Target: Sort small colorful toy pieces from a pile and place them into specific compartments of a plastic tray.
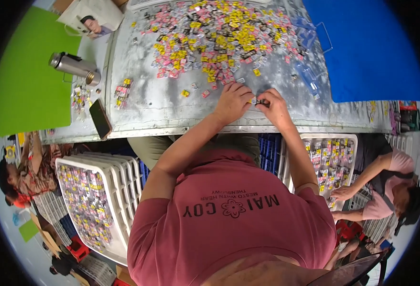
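Observation:
My left hand (233, 101) and my right hand (273, 107) meet over the table near its front edge. Both are closed, fingertips close together. Between them shows a small white-and-yellow piece (253, 101), pinched by my left fingers. A small dark piece (264, 102) sits in the pinch of my right fingers, touching or nearly touching the other one. Just beyond my hands spreads a large loose pile of small square pieces (224, 38) in yellow, pink, white and black. A few strays, such as a yellow piece (185, 93), lie left of my left hand.
On the left are a phone (100, 119), a steel flask (71, 64), a white bag (93, 19) and a green panel (33, 71). A blue panel (376, 52) stands right. Filled white trays (119, 219) flank me. A co-worker's hand (344, 192) reaches over the right tray (354, 143).

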Tool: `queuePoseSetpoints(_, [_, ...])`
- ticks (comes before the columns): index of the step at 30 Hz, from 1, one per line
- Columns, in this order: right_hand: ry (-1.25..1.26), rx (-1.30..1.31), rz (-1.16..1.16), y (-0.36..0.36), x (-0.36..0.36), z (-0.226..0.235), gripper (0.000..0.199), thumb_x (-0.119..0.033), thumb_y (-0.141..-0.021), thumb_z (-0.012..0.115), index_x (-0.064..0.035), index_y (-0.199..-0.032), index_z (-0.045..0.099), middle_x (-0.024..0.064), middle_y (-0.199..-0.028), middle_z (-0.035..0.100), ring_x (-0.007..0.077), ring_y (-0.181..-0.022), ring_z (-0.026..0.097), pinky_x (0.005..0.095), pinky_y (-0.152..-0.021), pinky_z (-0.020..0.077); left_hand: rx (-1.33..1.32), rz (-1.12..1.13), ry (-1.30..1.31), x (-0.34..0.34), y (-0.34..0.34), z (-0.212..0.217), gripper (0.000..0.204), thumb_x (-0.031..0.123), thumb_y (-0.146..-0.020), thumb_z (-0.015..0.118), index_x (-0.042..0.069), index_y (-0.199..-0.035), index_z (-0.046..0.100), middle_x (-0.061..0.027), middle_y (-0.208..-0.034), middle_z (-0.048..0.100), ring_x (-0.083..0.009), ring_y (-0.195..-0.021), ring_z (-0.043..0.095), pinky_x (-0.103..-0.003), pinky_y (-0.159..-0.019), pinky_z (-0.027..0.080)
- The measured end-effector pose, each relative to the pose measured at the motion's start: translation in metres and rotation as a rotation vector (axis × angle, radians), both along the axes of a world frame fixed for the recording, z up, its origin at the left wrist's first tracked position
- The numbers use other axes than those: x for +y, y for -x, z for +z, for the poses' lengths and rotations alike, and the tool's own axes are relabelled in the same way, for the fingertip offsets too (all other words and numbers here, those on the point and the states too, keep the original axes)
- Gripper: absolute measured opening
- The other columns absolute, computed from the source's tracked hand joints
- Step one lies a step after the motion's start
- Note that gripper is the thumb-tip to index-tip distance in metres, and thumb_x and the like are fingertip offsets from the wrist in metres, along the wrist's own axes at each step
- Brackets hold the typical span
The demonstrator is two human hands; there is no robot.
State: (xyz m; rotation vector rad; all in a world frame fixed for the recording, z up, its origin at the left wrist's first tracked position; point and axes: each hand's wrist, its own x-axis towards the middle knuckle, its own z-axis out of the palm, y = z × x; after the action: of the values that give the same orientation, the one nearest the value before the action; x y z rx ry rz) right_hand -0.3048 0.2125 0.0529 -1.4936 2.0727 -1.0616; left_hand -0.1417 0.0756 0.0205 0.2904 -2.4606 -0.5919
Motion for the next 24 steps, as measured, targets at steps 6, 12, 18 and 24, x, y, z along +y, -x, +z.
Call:
queuePoseSetpoints(6, [-0.066, 0.085, 0.039, -0.002, -0.026, 0.033, 0.027, -0.013, -0.084, 0.08, -0.0023, -0.108, 0.073, 0.0113, -0.101, 0.065, 0.0278, -0.083, 0.069, 0.0375, -0.075, 0.056, 0.084, 0.18, -0.074, -0.016, -0.064, 0.011, 0.033, 0.017, -0.078, 0.079, 0.011, -0.11, 0.072, -0.0074, -0.119, 0.065, -0.0322, -0.116, 0.057, -0.047, -0.101, 0.045])
queuePoseSetpoints(12, [0.049, 0.196, 0.204, -0.065, -0.081, 0.002, 0.025, -0.016, -0.083, 0.08, -0.0036, -0.103, 0.072, 0.0128, -0.104, 0.068, 0.0309, -0.089, 0.069, 0.0397, -0.078, 0.0562, 0.069, 0.611, -0.156, -0.045, -0.128, 0.002, 0.039, 0.011, -0.078, 0.081, 0.005, -0.116, 0.071, -0.0138, -0.118, 0.063, -0.0367, -0.111, 0.058, -0.046, -0.096, 0.049])
queuePoseSetpoints(18, [0.181, 0.334, 0.227, -0.113, -0.112, -0.01, 0.024, -0.017, -0.08, 0.079, -0.0054, -0.098, 0.069, 0.0136, -0.096, 0.066, 0.0351, -0.09, 0.067, 0.0447, -0.078, 0.0544, 0.043, 0.471, -0.227, -0.07, -0.131, -0.007, 0.038, 0.005, -0.083, 0.077, 0.005, -0.12, 0.071, -0.0147, -0.114, 0.065, -0.0345, -0.101, 0.062, -0.041, -0.088, 0.052])
queuePoseSetpoints(24, [0.249, 0.327, 0.209, -0.107, -0.124, -0.019, 0.016, -0.01, -0.081, 0.076, -0.0055, -0.094, 0.066, 0.0124, -0.092, 0.066, 0.0361, -0.085, 0.066, 0.0467, -0.075, 0.0529, -0.032, 0.33, -0.265, -0.089, -0.125, -0.005, 0.039, 0.003, -0.081, 0.077, 0.004, -0.12, 0.072, -0.0143, -0.115, 0.064, -0.034, -0.101, 0.063, -0.041, -0.084, 0.053])
